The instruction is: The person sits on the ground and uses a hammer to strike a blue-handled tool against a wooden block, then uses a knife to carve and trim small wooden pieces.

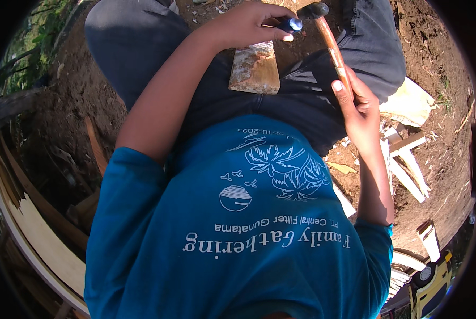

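My left hand [243,26] is closed round a dark blue handle with a shiny round end [292,24]. The rest of that tool is hidden by the fingers, so its kind does not show. Below this hand a rough piece of wood [256,69] lies between my legs, its near end cut square and its upper face flaky. In my right hand [361,106] is a hammer [331,45], gripped low on its worn wooden handle. The dark hammer head points up and away, just right of the blue handle and apart from it.
Split wood pieces [408,159] and chips lie on the brown soil to my right, with a broad pale slab [408,103] by my knee. Long boards [47,239] curve along the left. A yellow toy-like vehicle [434,282] shows at the lower right rim.
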{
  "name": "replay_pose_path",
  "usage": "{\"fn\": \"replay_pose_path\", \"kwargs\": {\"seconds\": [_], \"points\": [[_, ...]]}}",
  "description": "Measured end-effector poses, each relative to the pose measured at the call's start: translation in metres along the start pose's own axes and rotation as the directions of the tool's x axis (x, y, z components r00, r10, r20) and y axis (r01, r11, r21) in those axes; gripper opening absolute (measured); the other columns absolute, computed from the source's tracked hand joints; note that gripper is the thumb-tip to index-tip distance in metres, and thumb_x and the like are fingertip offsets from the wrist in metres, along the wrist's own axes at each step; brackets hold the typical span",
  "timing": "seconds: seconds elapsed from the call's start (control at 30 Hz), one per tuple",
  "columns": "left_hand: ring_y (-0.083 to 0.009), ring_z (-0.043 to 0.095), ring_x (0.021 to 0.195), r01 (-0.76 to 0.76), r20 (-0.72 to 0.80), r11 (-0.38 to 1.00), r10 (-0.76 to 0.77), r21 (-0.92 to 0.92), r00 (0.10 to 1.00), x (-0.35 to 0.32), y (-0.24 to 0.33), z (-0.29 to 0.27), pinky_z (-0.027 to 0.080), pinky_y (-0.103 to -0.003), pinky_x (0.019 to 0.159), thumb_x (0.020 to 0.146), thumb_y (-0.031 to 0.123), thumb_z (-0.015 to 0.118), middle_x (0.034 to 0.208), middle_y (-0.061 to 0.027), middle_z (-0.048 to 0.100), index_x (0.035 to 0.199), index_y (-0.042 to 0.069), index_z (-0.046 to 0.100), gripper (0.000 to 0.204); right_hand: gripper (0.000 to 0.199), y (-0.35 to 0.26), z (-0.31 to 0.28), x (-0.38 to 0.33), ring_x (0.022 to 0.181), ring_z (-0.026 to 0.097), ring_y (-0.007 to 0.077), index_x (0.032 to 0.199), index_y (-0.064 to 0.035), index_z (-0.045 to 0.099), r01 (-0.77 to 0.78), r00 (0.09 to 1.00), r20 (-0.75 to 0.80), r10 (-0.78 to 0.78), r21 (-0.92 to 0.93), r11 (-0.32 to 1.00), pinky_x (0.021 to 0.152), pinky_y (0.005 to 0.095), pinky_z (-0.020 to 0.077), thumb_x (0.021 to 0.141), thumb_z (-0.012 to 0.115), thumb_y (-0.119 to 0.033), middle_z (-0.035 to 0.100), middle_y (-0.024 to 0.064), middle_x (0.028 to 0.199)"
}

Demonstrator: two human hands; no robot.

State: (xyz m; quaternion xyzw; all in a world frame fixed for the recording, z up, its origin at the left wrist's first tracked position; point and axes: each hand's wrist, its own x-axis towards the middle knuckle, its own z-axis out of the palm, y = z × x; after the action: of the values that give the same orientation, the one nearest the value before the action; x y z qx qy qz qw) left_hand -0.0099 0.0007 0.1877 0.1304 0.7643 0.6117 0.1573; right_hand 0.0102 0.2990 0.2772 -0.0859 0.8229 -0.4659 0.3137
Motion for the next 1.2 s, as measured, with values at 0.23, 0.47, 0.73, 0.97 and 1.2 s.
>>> {"fn": "replay_pose_path", "kwargs": {"seconds": [0.23,0.47,0.73,0.97,1.2], "points": [[-0.0139,0.065,0.101,0.026,0.016,0.946,-0.022,-0.323,1.0,0.002,-0.018,0.008,0.053,-0.03,0.088,0.094,0.001,0.069,0.109,-0.0071,0.071,0.131,-0.002,0.06,0.038,0.04,0.004,0.003,0.0,0.119,0.058,0.0101,0.141,0.0008,0.057,0.053,0.997,0.06,-0.054,0.011,0.999,0.104,0.0261,0.0427,0.102,0.062,-0.008,0.067,0.0085,0.131],[-0.0198,0.07,0.097,-0.039,-0.023,0.997,0.038,-0.069,0.999,-0.006,-0.024,0.017,0.055,-0.033,0.086,0.092,0.016,0.073,0.106,-0.0104,0.073,0.125,0.002,0.064,0.037,0.041,0.004,0.009,-0.004,0.105,0.059,0.0068,0.141,0.0004,0.057,0.101,0.994,0.038,-0.101,0.0,0.995,0.096,0.0238,0.0457,0.102,0.064,-0.01,0.069,0.0051,0.124],[-0.0226,0.067,0.102,0.063,0.15,0.903,-0.139,0.424,0.979,-0.012,-0.026,0.017,0.052,-0.039,0.089,0.102,0.029,0.062,0.107,-0.0103,0.069,0.131,0.008,0.06,0.035,0.043,0.015,0.005,-0.004,0.094,0.059,0.004,0.143,0.0012,0.055,0.167,0.986,0.02,-0.166,-0.055,0.984,0.086,0.0211,0.0467,0.103,0.062,-0.013,0.071,0.003,0.112],[-0.0265,0.064,0.089,-0.089,-0.248,0.87,0.235,0.485,0.94,0.023,0.019,-0.035,0.049,-0.039,0.08,0.101,0.029,0.061,0.093,-0.0114,0.065,0.121,0.006,0.058,0.031,0.042,-0.026,-0.017,0.028,0.047,0.033,-0.0013,0.147,-0.0046,0.052,0.089,0.988,-0.153,-0.017,0.479,0.873,0.041,0.0174,0.0253,0.107,0.054,-0.02,0.039,-0.0098,0.064],[-0.0315,0.057,0.124,-0.52,0.647,0.554,-0.046,0.651,0.761,0.031,0.0,-0.035,0.058,-0.039,0.093,0.055,0.01,0.092,0.151,-0.0075,0.046,0.123,0.007,0.05,0.08,0.042,0.002,-0.048,0.082,0.046,0.034,0.0003,0.144,-0.0045,0.051,0.14,0.981,-0.195,-0.002,0.697,0.704,0.04,0.0165,0.0315,0.107,0.053,-0.023,0.041,-0.0056,0.066]]}}
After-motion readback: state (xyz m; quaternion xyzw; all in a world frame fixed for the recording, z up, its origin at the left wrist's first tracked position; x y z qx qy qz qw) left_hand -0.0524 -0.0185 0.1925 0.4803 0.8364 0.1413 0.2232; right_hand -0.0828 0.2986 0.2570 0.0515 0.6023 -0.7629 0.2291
